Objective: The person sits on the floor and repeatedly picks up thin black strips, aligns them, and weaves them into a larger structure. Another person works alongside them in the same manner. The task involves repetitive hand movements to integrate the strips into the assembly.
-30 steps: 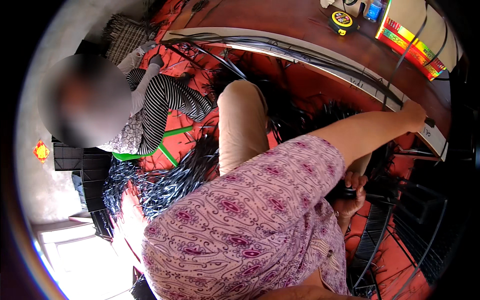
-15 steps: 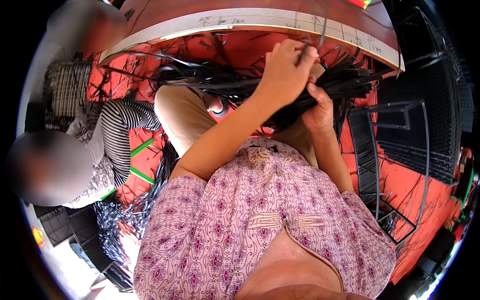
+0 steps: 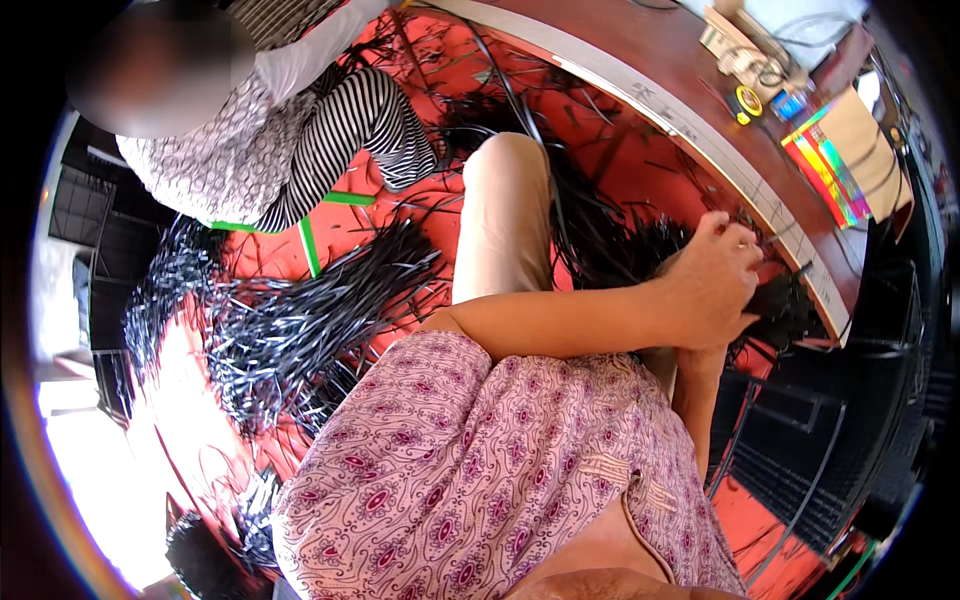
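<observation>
My left hand (image 3: 708,285) reaches across my body to the right, its fingers bent and closed above a bundle of black plastic strips (image 3: 785,308). What those fingers hold, if anything, does not show. My right hand (image 3: 708,358) is below it, mostly covered by the left, so its fingers are hidden. More long black strips (image 3: 600,235) trail from beside my knee toward my hands. The work table's pale edge (image 3: 690,150) runs just beyond them.
On the brown table lie a yellow tape measure (image 3: 745,103), a shiny multicoloured packet (image 3: 828,172) and wooden pieces (image 3: 740,45). Left, a person in striped trousers (image 3: 350,140) sits by a green frame (image 3: 308,245). A heap of black strips (image 3: 310,325) covers the red floor (image 3: 390,205). Black frames (image 3: 800,440) stand right.
The view has swung left, so my hands now appear farther right. My left hand has come in front of the right one, and the strip raised between its fingers no longer shows.
</observation>
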`<state>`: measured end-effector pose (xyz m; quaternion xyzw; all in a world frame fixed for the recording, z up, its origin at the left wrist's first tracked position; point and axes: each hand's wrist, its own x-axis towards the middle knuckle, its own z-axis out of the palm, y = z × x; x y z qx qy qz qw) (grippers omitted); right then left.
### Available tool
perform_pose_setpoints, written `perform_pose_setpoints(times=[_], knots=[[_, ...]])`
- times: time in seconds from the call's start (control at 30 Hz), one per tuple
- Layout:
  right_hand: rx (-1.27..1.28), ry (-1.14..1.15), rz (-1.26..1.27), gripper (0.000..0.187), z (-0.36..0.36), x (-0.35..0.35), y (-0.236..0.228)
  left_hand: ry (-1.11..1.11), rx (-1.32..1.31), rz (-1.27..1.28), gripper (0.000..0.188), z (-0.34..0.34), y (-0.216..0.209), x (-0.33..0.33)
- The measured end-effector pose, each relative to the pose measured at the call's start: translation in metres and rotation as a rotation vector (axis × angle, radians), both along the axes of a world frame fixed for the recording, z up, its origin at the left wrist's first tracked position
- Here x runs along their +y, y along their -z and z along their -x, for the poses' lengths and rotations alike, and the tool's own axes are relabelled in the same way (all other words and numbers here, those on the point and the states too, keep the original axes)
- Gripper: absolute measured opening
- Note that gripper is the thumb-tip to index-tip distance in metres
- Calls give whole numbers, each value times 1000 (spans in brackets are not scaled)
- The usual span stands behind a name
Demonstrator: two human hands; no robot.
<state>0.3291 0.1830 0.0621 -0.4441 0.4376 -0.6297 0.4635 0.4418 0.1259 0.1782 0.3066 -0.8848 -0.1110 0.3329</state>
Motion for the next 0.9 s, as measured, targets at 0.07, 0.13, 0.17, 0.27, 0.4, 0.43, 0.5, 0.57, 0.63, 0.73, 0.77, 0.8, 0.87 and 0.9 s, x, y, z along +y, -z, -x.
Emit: perform_pose_setpoints(times=[0.07,0.13,0.17,0.27,0.4,0.43,0.5,0.57,0.63,0.73,0.77,0.8,0.87,0.9], knots=[[-144,-90,25,43,-4,0,-6,18,63,-5,42,-8,0,3],[-234,-165,47,38,-5,0,-9,196,112,-197,49,-25,-2,-4],[-271,-204,58,35,-7,-1,-11,283,169,-296,52,-34,1,-8],[-338,-311,97,28,-5,-5,-20,453,313,-513,62,-66,1,-17],[-500,-169,62,24,-6,3,-49,219,337,-550,55,-128,31,-28],[-517,-190,67,24,5,7,-45,131,324,-553,49,-143,36,-28],[-560,-235,81,25,24,11,-29,-7,304,-610,40,-167,57,-25],[-597,-201,78,25,30,10,-17,-217,455,-730,32,-179,79,-17],[-620,-162,57,26,34,14,-10,-416,487,-723,27,-186,96,-10],[-640,-155,27,25,48,5,4,-576,475,-512,24,-189,111,-3],[-694,-171,18,24,51,-1,10,-596,476,-478,24,-189,113,1],[-713,-165,16,23,53,-4,15,-603,474,-446,24,-186,117,3],[-747,-175,-12,22,60,-13,24,-619,358,-358,20,-178,121,4],[-764,-201,-19,21,60,-17,28,-605,303,-257,19,-176,121,1]])
